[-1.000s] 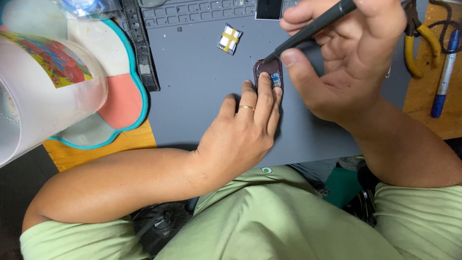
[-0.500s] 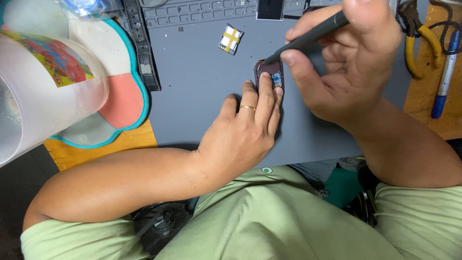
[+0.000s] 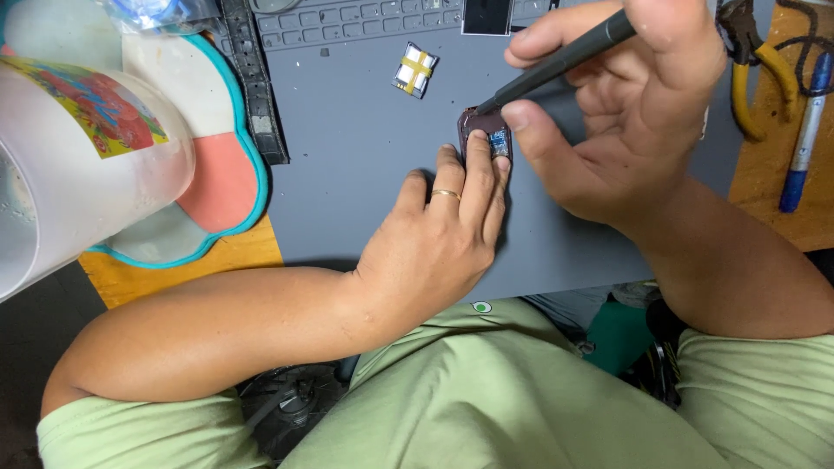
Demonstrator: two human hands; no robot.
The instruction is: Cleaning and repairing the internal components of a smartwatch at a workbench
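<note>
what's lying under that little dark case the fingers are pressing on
The small dark case lies on the grey mat. Left hand fingers cover its near end, so that part cannot be seen.
</note>
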